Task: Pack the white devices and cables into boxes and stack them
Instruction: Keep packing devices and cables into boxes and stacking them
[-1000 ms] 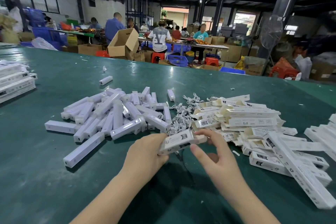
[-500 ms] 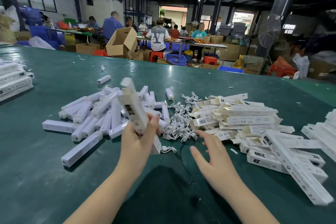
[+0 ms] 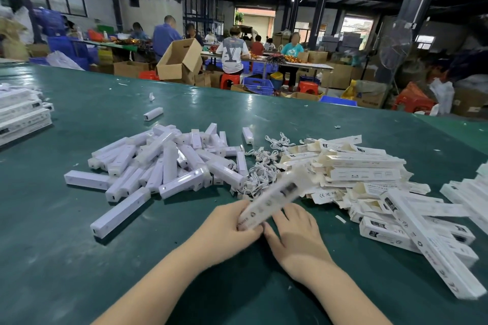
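White devices [image 3: 169, 163] and white cables [image 3: 260, 174] are lying mid-surface on the dark green table [image 3: 79, 258]. The white boxes [image 3: 361, 174] are showing black print, seemingly logos.

2 bare forearms reach into view from the bottom edge, with no sleeve showing on either. The left hand [image 3: 227, 224] and the right hand [image 3: 293, 229] are uncovered too: no glove, ring, watch or wristband on what shows. The nails look short and unpainted, though motion blur softens the fingertips. Both wrists are slim. Nothing of the person above the forearms is in view.
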